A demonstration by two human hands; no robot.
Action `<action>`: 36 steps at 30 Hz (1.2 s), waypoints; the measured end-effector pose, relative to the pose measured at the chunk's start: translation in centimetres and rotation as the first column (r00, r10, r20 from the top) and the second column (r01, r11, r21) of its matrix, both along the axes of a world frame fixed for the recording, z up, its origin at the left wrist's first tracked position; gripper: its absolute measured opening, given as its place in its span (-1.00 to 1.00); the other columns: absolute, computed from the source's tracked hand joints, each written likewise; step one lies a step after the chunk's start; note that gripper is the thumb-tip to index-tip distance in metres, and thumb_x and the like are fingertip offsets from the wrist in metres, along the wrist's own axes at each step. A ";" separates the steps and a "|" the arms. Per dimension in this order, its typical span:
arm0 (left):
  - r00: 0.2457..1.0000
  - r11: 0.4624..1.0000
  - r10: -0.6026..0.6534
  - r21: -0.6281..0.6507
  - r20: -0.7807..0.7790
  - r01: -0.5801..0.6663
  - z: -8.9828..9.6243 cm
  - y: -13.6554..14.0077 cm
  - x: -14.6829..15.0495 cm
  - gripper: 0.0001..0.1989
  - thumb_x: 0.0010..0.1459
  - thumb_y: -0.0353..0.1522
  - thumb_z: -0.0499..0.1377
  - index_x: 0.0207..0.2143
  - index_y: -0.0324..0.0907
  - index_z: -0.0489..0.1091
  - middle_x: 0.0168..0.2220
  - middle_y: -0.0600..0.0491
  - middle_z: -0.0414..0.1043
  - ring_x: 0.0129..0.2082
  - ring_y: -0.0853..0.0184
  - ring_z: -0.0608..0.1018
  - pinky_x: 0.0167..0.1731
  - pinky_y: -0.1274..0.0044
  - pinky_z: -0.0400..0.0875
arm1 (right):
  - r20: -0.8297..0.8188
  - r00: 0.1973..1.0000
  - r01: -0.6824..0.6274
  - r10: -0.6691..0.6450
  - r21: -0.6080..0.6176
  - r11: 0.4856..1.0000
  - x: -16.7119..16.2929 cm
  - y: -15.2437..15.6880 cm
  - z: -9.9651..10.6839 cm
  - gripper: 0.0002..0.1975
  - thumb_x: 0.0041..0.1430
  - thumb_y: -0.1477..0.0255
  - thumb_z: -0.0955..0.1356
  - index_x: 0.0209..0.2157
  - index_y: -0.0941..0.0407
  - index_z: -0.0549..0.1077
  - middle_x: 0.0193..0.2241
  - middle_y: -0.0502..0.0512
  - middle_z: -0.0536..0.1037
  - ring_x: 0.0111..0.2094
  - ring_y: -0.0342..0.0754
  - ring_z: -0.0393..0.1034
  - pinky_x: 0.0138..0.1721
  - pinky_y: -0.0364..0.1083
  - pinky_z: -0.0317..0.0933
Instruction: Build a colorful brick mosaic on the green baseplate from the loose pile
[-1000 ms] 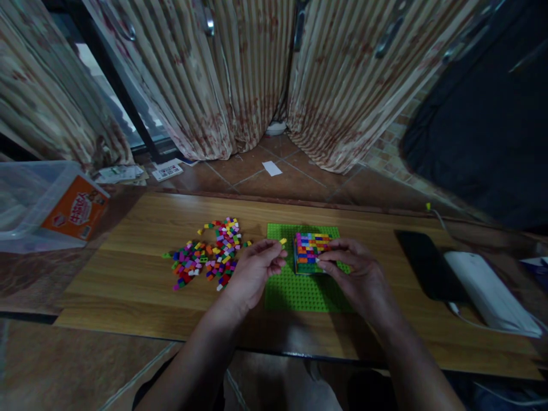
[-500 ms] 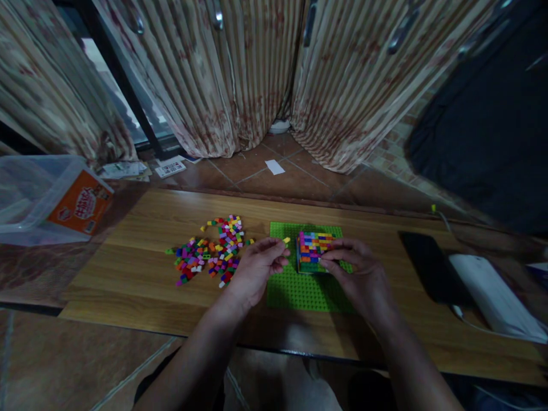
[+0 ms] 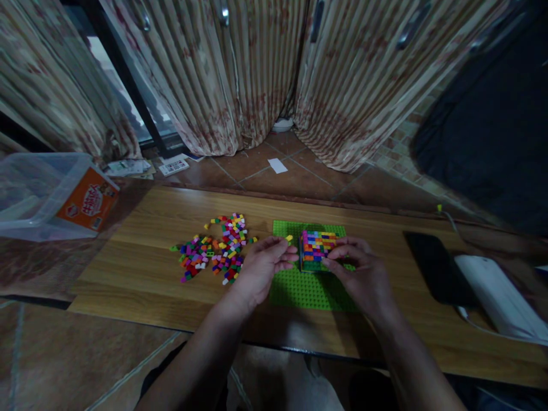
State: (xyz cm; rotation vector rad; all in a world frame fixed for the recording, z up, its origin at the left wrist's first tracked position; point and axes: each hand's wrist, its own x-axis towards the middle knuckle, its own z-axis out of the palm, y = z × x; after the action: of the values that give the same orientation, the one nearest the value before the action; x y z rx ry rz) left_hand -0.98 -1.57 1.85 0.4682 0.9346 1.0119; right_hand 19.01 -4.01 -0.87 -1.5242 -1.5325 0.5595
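Wooden tabletop (image 3: 132, 279) before striped curtains (image 3: 263, 85). Over the last second we note little change beyond a slight drift of view; we judge the handling to be at the same stage. We count two hands: the left hand (image 3: 262, 267) pinches one yellow brick (image 3: 289, 237); the right hand (image 3: 365, 273), fingers narrow, meets one brick structure (image 3: 314, 246) on one green baseplate (image 3: 295, 291), its grip unclear to us. Loose bricks (image 3: 233, 240): too many to count.
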 end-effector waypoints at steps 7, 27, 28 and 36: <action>0.992 0.998 0.002 -0.064 0.130 0.006 0.4 0.1 0.2 -0.93 0.18 -0.46 0.17 -0.38 -0.27 0.40 -0.27 -0.12 0.60 -0.29 0.31 0.63 -0.21 0.50 0.48 | 0.039 0.999 -0.034 0.033 0.014 0.999 0.5 0.0 -0.1 -0.87 0.06 0.29 0.45 -0.46 0.04 0.54 -0.19 0.09 0.43 -0.04 0.07 0.37 -0.04 0.07 0.26; 0.937 0.999 -0.050 0.018 0.347 0.046 0.8 -0.7 0.7 -0.95 0.07 -0.45 0.25 -0.44 -0.25 0.44 -0.38 0.01 0.52 -0.36 0.42 0.51 -0.32 0.61 0.37 | 0.292 0.952 -0.173 0.089 0.275 0.946 -5.7 -0.7 1.6 -0.84 0.25 0.42 0.35 -0.18 -0.04 0.55 -0.22 0.07 0.57 -0.17 0.03 0.42 -0.15 0.06 0.32; 0.938 0.999 -0.053 0.024 0.342 0.048 0.9 -0.7 0.7 -0.94 0.05 -0.44 0.27 -0.44 -0.26 0.44 -0.38 0.01 0.52 -0.36 0.42 0.51 -0.30 0.60 0.37 | 0.297 0.951 -0.167 0.083 0.269 0.948 -5.7 -0.6 1.6 -0.85 0.25 0.42 0.34 -0.19 -0.04 0.55 -0.23 0.07 0.58 -0.17 0.03 0.42 -0.15 0.06 0.31; 0.962 0.999 -0.032 0.014 0.272 0.029 0.9 -0.7 0.4 -0.91 0.05 -0.43 0.28 -0.39 -0.24 0.40 -0.28 -0.05 0.58 -0.24 0.30 0.59 -0.11 0.46 0.41 | 0.171 0.983 -0.103 0.063 0.239 0.965 -4.1 -0.5 2.0 -0.88 0.26 0.38 0.34 -0.26 0.01 0.55 -0.26 0.07 0.56 -0.18 0.00 0.42 -0.13 0.03 0.31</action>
State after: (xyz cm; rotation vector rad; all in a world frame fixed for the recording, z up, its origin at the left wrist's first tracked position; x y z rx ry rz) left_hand -0.57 -2.25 2.71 0.3401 0.6744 1.0241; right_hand 14.87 -4.55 1.08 -1.3442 -1.7276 0.2823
